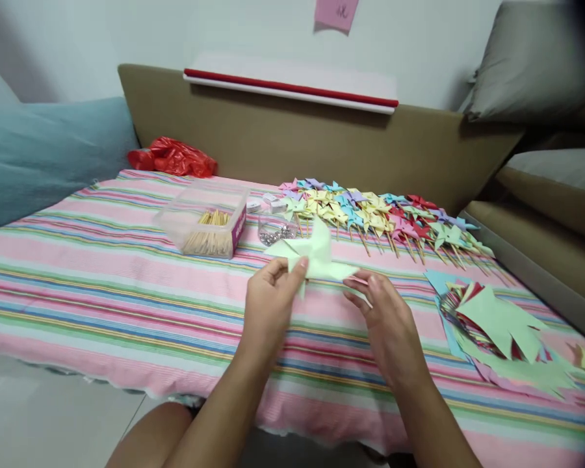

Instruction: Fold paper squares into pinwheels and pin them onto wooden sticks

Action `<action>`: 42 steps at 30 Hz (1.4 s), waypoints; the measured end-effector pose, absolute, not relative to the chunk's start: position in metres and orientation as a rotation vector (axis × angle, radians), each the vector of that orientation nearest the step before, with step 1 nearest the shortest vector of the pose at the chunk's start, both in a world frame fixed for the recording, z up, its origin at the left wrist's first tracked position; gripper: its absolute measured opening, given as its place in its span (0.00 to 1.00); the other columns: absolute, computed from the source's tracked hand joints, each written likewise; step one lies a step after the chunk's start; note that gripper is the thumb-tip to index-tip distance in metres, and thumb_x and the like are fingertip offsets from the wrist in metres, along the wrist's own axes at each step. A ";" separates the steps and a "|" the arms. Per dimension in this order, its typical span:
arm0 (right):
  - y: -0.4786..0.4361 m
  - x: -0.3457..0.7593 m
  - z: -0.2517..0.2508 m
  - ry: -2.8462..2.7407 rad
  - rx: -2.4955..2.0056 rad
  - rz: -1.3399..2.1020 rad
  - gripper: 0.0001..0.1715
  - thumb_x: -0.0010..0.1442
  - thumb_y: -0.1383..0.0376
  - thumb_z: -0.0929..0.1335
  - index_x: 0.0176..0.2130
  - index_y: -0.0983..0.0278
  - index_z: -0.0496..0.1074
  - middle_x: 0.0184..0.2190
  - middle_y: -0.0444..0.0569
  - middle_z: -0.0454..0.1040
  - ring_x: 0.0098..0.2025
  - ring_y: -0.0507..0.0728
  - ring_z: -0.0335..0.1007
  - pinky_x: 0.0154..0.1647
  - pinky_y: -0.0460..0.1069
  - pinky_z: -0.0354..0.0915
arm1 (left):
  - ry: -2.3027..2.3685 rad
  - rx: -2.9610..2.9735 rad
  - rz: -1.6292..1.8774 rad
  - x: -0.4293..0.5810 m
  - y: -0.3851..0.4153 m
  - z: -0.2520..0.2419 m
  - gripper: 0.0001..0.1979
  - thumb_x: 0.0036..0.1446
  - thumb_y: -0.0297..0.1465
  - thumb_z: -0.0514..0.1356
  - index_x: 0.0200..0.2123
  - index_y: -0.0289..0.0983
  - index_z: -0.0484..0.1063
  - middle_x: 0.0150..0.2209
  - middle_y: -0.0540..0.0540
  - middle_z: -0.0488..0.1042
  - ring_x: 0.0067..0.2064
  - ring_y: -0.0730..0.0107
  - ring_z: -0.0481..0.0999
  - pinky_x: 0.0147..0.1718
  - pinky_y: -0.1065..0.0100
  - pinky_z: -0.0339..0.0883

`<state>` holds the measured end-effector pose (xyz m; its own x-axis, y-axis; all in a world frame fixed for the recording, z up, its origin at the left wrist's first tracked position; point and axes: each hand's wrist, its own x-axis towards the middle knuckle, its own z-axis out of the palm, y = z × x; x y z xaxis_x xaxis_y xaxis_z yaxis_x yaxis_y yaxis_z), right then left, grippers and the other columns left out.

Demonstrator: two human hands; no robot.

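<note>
A pale green paper pinwheel point(316, 250) with folded blades is held up over the striped cloth. My left hand point(272, 302) pinches it, the thumb pressed on its middle and the fingers behind. At the tip of its right-hand blade are the fingers of my right hand point(387, 318), closed loosely on the paper. Just behind the pinwheel sits a clear round container point(275, 231) of small shiny metal pieces. A clear plastic box point(209, 221) with many thin wooden sticks stands beyond my left hand.
Many finished coloured pinwheels on sticks point(370, 211) lie at the back right. Cut paper sheets point(504, 331) are stacked at right. A red plastic bag point(178, 157) rests at back left, against a brown backboard point(273, 143). A blue cushion point(53, 153) is at left.
</note>
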<state>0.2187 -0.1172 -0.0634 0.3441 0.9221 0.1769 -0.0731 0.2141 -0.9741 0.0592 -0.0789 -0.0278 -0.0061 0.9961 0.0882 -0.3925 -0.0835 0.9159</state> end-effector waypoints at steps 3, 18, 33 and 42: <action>-0.100 0.225 -0.069 -1.062 -1.281 0.781 0.21 0.62 0.47 0.69 0.46 0.58 0.76 0.52 0.52 0.76 0.52 0.62 0.73 0.56 0.58 0.66 | 0.721 0.709 1.711 0.031 -0.059 -0.010 0.11 0.51 0.34 0.73 0.34 0.34 0.79 0.33 0.49 0.77 0.36 0.73 0.74 0.37 0.73 0.69; 0.159 0.164 -0.037 -2.548 -1.538 0.072 0.12 0.58 0.75 0.68 0.38 0.60 0.77 0.39 0.49 0.82 0.40 0.58 0.77 0.39 0.48 0.64 | 0.735 0.192 2.040 -0.068 -0.011 -0.004 0.05 0.63 0.24 0.63 0.38 0.33 0.81 0.38 0.46 0.82 0.38 0.75 0.80 0.38 0.79 0.77; 0.183 0.145 -0.047 -2.836 -1.629 -0.179 0.16 0.60 0.72 0.67 0.44 0.58 0.78 0.42 0.51 0.82 0.41 0.59 0.76 0.35 0.47 0.59 | 0.770 0.248 1.919 -0.074 -0.014 -0.014 0.08 0.61 0.29 0.66 0.44 0.36 0.81 0.38 0.45 0.81 0.36 0.75 0.80 0.36 0.81 0.76; 0.180 0.141 -0.050 -2.809 -1.570 -0.083 0.16 0.56 0.76 0.67 0.38 0.59 0.78 0.35 0.50 0.81 0.37 0.58 0.76 0.34 0.47 0.59 | 0.710 0.197 1.916 -0.074 -0.010 -0.015 0.08 0.62 0.28 0.64 0.44 0.36 0.80 0.41 0.44 0.80 0.42 0.71 0.80 0.41 0.77 0.77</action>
